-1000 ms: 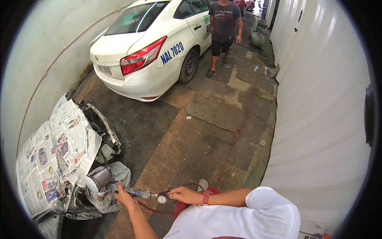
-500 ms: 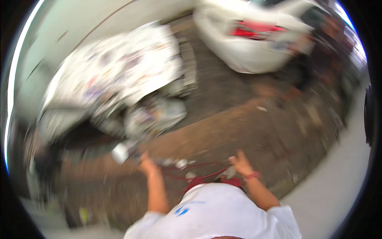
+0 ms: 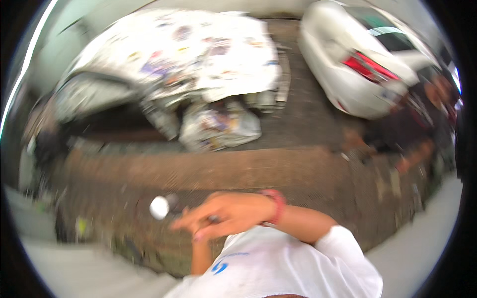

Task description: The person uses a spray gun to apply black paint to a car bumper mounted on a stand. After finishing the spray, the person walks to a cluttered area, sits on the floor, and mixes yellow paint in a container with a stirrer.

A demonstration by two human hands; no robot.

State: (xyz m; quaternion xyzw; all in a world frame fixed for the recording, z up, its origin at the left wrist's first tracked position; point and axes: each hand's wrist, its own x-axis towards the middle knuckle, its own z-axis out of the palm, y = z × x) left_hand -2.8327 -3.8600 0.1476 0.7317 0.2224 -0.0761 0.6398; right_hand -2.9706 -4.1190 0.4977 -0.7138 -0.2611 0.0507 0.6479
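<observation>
My right hand reaches across in front of me to the left, with a red band at its wrist. Its fingers are stretched out, with a gap between thumb and fingers. Behind it my left hand is mostly covered; its forearm rises from below. Just beyond the fingertips is an object with a white round end and a greyish part beside it. It appears to be in my left hand, but blur and overlap hide the grip and its exact kind.
A car covered with newspaper stands ahead left, with a paper-wrapped part low at its side. At the right is a white car with a red tail light. Near it crouches a person in dark clothes.
My right hand has swung left from beside my body to in front of my left hand. The view has turned, so both cars sit further right. The red hose near my feet no longer shows.
</observation>
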